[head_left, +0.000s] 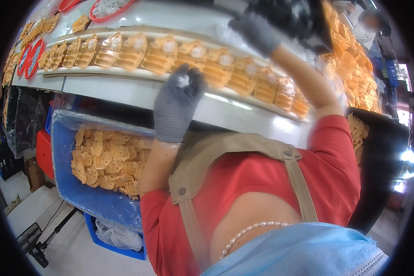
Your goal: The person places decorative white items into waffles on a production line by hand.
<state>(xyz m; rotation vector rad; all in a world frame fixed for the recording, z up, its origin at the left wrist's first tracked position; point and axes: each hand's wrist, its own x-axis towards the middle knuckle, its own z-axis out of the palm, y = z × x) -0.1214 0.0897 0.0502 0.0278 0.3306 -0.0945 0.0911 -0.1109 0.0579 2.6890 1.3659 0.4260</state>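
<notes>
My left hand (pixel 175 106), in a grey knit glove, is closed at the near edge of a long row of orange plastic housings. A small white plastic part (pixel 183 81) shows between its curled fingers. Beside those fingers stands one housing (pixel 218 69) with a round white piece at its top, like several others in the row. My right hand (pixel 255 34), gloved too, reaches past the row toward a clear plastic bag (pixel 225 33) and a black bag-like heap. Motion smears its fingers, so I cannot make out whether it holds anything.
The row lies along a pale rail (pixel 124 71) on the white table. A blue lined bin (pixel 62 161) of orange housings stands below on the left. More orange housings (pixel 354 64) are heaped at right. Red-rimmed trays (pixel 94 18) sit at far left. A person (pixel 370 25) is beyond.
</notes>
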